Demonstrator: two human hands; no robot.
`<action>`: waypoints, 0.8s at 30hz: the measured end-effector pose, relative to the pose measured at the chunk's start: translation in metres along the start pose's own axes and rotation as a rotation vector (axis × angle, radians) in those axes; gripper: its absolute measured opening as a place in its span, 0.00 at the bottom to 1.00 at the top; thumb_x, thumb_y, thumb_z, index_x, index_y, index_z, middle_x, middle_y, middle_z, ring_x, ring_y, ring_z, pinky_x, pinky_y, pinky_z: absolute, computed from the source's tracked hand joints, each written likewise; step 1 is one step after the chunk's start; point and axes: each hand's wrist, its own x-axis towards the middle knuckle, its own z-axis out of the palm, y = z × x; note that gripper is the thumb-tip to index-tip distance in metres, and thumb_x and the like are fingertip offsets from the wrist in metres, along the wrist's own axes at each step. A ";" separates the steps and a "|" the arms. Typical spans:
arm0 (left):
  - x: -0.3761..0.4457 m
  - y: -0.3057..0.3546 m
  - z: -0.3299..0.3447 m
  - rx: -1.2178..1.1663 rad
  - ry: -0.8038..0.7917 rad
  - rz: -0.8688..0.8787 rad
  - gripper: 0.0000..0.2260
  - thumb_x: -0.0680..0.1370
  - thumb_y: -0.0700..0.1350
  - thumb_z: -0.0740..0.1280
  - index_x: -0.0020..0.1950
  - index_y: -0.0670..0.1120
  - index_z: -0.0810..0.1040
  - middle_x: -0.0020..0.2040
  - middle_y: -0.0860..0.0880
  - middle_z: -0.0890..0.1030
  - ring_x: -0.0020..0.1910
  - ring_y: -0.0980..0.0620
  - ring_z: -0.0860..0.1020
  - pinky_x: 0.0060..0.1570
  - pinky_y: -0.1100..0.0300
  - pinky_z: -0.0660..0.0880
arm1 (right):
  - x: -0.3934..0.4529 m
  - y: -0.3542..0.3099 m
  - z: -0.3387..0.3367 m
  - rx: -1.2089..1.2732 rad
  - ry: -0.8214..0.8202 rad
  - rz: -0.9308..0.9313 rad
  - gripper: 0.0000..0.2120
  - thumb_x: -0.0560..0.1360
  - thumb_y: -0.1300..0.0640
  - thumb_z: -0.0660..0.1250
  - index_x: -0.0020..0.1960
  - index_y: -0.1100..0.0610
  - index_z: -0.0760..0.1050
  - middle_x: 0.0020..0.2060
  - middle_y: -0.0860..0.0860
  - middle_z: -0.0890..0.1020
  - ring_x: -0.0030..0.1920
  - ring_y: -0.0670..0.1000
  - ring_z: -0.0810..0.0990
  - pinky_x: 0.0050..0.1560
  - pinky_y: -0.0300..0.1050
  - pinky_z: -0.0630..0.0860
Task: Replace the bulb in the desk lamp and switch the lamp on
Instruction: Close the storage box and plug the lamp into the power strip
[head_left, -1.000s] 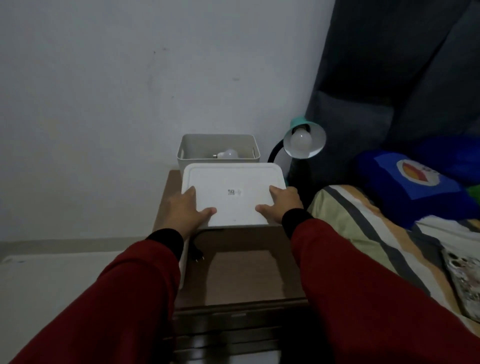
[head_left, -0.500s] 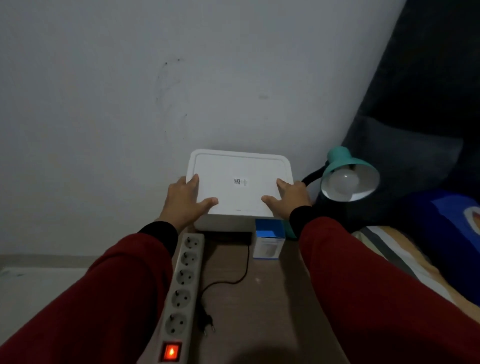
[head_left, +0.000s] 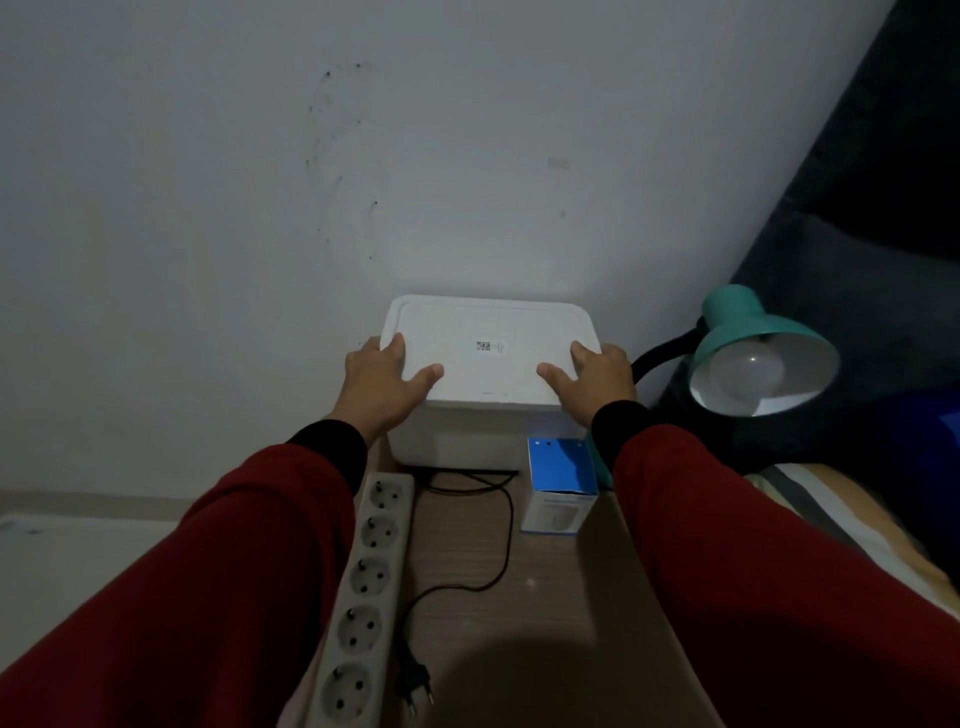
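Bulb sits unlit in the desk lamp, to the right of the box lid that the left hand and right hand press with spread fingers, the right one nearer.

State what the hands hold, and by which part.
Nothing is gripped: left hand and right hand press flat on the white lid, at its front corners.

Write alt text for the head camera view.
The left hand and right hand rest on the lid of a white box. A teal desk lamp stands to its right; a blue carton and power strip sit in front.
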 end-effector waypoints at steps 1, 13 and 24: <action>0.002 -0.001 0.001 0.000 -0.005 -0.004 0.27 0.77 0.59 0.61 0.67 0.39 0.68 0.61 0.36 0.72 0.63 0.37 0.69 0.62 0.50 0.67 | 0.002 0.000 0.001 0.000 0.003 0.000 0.33 0.75 0.38 0.59 0.72 0.59 0.63 0.72 0.66 0.60 0.73 0.62 0.58 0.74 0.51 0.57; 0.021 -0.006 0.001 0.168 -0.099 0.024 0.30 0.79 0.59 0.56 0.74 0.41 0.60 0.64 0.36 0.72 0.64 0.40 0.69 0.63 0.51 0.64 | 0.012 0.000 0.004 0.005 -0.033 0.001 0.33 0.77 0.40 0.58 0.74 0.58 0.59 0.72 0.64 0.56 0.73 0.62 0.58 0.74 0.50 0.59; 0.027 0.014 -0.012 0.508 -0.181 -0.029 0.26 0.79 0.57 0.54 0.60 0.36 0.73 0.60 0.35 0.75 0.60 0.37 0.72 0.58 0.49 0.70 | 0.011 -0.022 -0.027 -0.456 -0.137 -0.062 0.21 0.78 0.50 0.58 0.63 0.64 0.71 0.65 0.61 0.71 0.63 0.60 0.71 0.57 0.49 0.72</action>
